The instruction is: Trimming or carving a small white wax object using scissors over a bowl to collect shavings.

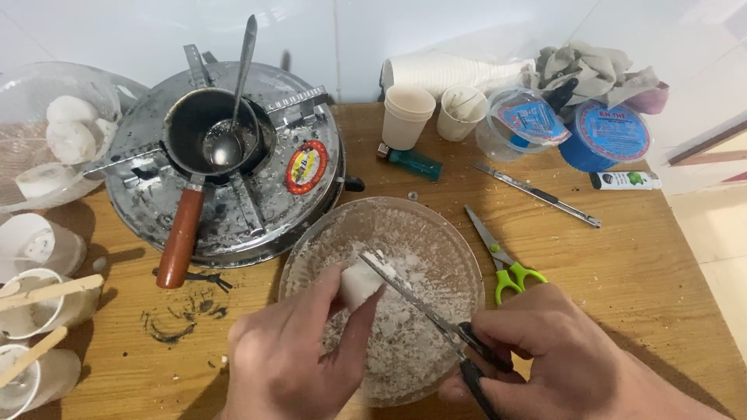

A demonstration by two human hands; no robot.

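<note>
White block (359, 281) in left hand (296, 350)

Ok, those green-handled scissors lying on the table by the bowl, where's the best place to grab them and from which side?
Take the scissors by the green finger loops, coming from the near side by the right hand. They lie flat on the table with the loops toward the person and the blades pointing away toward the lighter, so the loops are the closest, safest part, probably.
</note>
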